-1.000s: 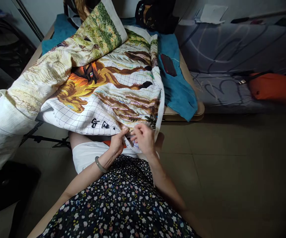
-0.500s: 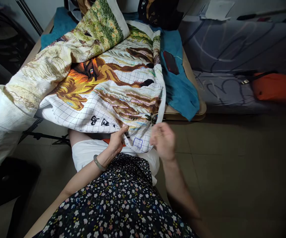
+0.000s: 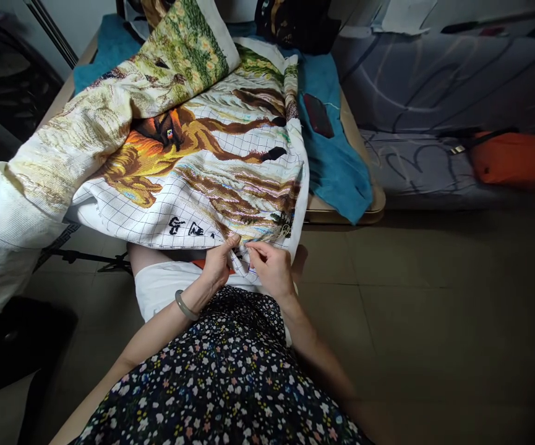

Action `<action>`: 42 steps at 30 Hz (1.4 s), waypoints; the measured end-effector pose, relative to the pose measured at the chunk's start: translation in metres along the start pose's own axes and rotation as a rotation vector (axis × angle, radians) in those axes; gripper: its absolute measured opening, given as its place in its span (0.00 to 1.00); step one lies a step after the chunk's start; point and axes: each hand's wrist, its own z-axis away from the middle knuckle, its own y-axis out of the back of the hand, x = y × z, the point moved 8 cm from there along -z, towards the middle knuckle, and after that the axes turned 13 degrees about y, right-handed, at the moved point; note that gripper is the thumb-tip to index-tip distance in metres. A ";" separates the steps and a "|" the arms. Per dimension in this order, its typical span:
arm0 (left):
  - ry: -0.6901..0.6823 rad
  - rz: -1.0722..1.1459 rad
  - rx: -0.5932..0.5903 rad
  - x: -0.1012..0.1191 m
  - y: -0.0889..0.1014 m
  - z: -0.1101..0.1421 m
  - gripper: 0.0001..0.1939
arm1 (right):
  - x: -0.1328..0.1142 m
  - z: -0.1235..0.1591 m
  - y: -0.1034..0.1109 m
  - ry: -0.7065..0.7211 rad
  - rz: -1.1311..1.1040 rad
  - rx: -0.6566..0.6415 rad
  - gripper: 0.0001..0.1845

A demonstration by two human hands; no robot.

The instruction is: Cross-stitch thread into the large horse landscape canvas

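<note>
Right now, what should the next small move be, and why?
Probably a light outward pull by the right hand while the left hand steadies the cloth. The right fingertips are drawn close together near its near edge, as if pinching something, and the left thumb presses on top beside them. Any needle is too small to see.

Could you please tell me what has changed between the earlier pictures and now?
The right hand, beside the left at first, then out at the right edge of the embroidered cloth, has come back leftward to the cloth's near edge; whether it grips anything is too small to tell. The left hand still holds that edge, and the phone stays on the blue cloth.
</note>
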 end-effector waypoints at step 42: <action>0.002 -0.071 0.120 0.002 0.004 -0.002 0.12 | 0.006 0.009 -0.019 -0.054 -0.095 0.171 0.07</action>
